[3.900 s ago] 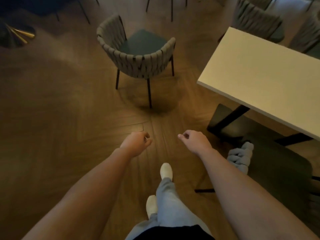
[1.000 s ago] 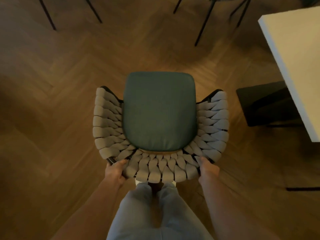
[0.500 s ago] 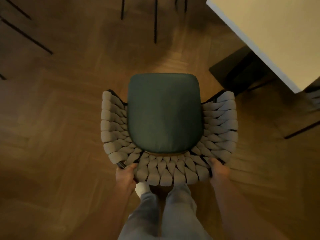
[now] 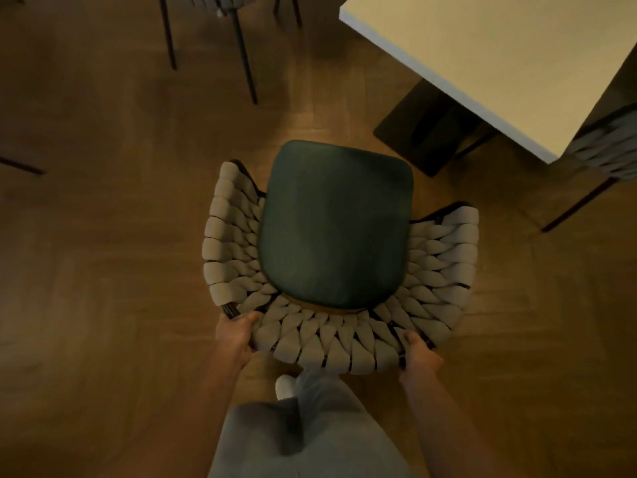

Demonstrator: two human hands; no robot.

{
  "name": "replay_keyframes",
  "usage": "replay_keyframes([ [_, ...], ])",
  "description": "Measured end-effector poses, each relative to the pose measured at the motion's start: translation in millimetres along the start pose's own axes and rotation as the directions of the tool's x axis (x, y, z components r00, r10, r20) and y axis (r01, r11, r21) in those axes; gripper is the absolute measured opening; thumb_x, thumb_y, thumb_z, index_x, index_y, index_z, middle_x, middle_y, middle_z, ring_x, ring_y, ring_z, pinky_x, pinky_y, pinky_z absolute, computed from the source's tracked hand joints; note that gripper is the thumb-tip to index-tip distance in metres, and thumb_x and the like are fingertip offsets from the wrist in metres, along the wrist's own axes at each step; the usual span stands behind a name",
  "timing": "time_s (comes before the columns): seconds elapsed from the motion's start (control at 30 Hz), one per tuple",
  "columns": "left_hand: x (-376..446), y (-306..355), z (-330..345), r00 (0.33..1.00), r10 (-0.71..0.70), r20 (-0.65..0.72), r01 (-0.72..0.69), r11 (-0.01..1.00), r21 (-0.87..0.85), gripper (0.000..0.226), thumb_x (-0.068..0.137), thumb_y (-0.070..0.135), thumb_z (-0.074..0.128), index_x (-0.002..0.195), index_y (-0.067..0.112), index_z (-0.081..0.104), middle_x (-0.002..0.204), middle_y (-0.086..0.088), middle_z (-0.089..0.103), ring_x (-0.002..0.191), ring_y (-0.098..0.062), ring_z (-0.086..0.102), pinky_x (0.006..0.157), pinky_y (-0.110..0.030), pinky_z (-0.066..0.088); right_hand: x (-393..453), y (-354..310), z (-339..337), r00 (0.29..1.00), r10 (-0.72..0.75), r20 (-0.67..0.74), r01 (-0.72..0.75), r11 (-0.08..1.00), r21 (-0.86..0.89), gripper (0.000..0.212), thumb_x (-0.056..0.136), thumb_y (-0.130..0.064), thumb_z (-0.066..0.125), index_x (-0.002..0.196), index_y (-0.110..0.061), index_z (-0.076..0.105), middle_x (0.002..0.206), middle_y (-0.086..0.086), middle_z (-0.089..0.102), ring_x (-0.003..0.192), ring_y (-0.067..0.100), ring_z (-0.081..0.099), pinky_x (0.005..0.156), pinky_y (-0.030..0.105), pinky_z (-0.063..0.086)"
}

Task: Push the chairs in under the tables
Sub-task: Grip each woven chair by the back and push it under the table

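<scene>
Woven chair [image 4: 331, 243] back gripped by both hands [image 4: 235, 336] [image 4: 421, 353]; fingers hidden behind; table [image 4: 499, 56] cut off.

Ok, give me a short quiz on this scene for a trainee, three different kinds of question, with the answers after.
1. True or false: the chair with the woven back is already tucked under the table.
2. Multiple choice: what does the left hand hold? A) the table edge B) the chair's woven back C) nothing
3. Fill in: seen from the head camera, the table lies to the chair's upper ____.

Key
1. False: the whole green seat shows on open floor, short of the table.
2. B; the right hand grips the same back rim on the other side.
3. right
</scene>
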State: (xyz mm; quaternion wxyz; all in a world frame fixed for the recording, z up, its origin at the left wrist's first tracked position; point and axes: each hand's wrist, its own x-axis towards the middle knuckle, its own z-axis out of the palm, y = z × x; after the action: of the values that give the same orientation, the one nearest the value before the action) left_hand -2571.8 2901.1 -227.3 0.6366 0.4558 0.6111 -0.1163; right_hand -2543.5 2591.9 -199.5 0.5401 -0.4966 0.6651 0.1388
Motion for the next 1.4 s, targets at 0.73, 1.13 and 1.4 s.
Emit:
replay_keyframes([
  [0.73, 66.0, 144.2, -17.1, 0.946, 0.156, 0.285, -0.272, 0.861, 0.429, 0.040, 0.094, 0.004, 0.068, 0.128, 0.016, 0.052, 0.114, -0.008, 0.066, 0.100, -0.027, 0.066, 0.066, -0.035, 0.055, -34.0, 78.2, 91.9, 0.975, 0.119, -0.186, -0.072, 0.968, 0.239, 0.062, 0.080, -0.026, 0.083, 0.130, -0.002, 0.058, 0.121, 0.019, 0.066, 0.104, 0.040, 0.067, 0.088, 0.055, 0.057],
  [1.13, 88.3, 161.7, -25.5, 0.902, 0.191, 0.387, -0.417, 0.615, 0.669, 0.064, 0.086, 0.029, 0.080, 0.139, 0.014, 0.047, 0.123, -0.011, 0.066, 0.105, -0.030, 0.068, 0.085, -0.049, 0.061, -48.8, 100.3, 102.5, 0.953, -0.073, -0.296, 0.005, 0.975, -0.224, 0.091, 0.090, -0.041, 0.074, 0.154, 0.002, 0.026, 0.154, 0.022, 0.038, 0.138, 0.043, 0.042, 0.111, 0.053, 0.040],
  [1.4, 50.5, 146.0, -45.9, 0.656, 0.396, 0.642, -0.676, -0.070, 0.734, 0.108, 0.092, 0.047, 0.071, 0.164, 0.021, -0.006, 0.170, -0.012, -0.020, 0.157, -0.037, -0.009, 0.125, -0.056, 0.013, -93.7, 154.9, 104.7, 0.777, -0.627, 0.055, 0.349, 0.357, -0.866, 0.075, 0.097, -0.065, 0.029, 0.147, -0.012, 0.047, 0.167, 0.022, 0.012, 0.153, 0.042, 0.013, 0.113, 0.064, 0.033],
])
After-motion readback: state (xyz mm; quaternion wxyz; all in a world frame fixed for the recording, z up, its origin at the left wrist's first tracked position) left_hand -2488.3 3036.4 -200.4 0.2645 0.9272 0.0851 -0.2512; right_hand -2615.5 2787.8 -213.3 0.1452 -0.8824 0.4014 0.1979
